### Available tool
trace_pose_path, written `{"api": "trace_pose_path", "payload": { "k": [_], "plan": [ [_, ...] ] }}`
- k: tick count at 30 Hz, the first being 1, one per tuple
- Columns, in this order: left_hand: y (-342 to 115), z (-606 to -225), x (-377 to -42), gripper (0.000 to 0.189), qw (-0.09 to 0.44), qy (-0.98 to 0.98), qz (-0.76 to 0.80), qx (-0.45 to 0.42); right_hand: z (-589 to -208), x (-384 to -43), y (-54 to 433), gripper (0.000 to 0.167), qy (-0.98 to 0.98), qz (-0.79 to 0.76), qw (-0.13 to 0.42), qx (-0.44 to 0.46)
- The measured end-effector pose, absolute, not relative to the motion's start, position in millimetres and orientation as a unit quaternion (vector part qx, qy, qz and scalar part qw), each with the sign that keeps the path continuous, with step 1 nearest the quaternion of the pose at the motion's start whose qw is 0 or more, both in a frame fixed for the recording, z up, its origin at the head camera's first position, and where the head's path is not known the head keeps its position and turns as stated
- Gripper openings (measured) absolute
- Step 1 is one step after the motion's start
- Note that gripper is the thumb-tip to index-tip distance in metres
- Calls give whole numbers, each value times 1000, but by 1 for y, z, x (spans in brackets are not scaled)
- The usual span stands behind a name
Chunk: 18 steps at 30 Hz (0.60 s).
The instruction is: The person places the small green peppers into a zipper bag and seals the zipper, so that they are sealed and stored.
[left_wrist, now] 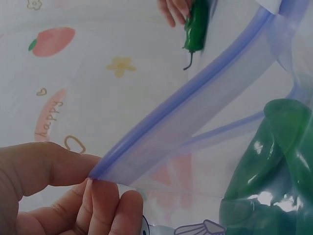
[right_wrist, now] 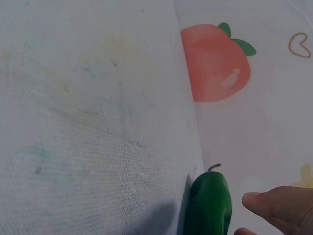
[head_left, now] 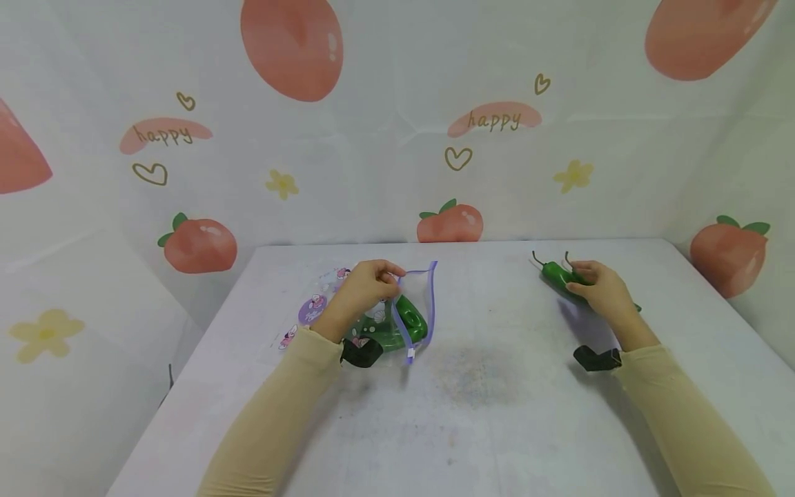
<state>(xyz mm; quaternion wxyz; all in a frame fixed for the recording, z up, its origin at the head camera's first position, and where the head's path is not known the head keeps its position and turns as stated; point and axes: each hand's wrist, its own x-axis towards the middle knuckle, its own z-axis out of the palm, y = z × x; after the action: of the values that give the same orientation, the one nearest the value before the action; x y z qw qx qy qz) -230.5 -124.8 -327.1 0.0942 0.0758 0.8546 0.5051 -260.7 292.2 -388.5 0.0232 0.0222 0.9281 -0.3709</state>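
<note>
A clear zip bag (head_left: 433, 304) with a purple edge lies on the left half of the table, with shiny green peppers (head_left: 410, 319) inside. My left hand (head_left: 365, 284) pinches its rim between thumb and fingers, close up in the left wrist view, and the mouth stands apart. Two long green chili peppers lie at the back right; the nearer-left chili pepper (head_left: 559, 276) shows its curved stem. Over the other, partly hidden, is my right hand (head_left: 601, 286), fingers extended. In the right wrist view the thumb (right_wrist: 274, 203) is apart from one chili pepper (right_wrist: 208, 205).
Both hands work over a white table (head_left: 497, 442) with faint stains at its middle. Behind it hangs a white backdrop (head_left: 385, 172) with printed fruit, flowers and hearts. Dark straps (head_left: 360, 353) sit at both wrists. A thin dark stem (head_left: 170, 376) shows past the left table edge.
</note>
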Motion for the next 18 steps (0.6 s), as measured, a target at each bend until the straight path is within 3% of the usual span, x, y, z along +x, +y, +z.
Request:
{"api": "trace_pose_path", "payload": {
  "k": [18],
  "plan": [
    [-126, -328, -231, 32, 94, 854, 506, 73, -393, -269, 294, 58, 933, -356, 52, 9]
  ]
}}
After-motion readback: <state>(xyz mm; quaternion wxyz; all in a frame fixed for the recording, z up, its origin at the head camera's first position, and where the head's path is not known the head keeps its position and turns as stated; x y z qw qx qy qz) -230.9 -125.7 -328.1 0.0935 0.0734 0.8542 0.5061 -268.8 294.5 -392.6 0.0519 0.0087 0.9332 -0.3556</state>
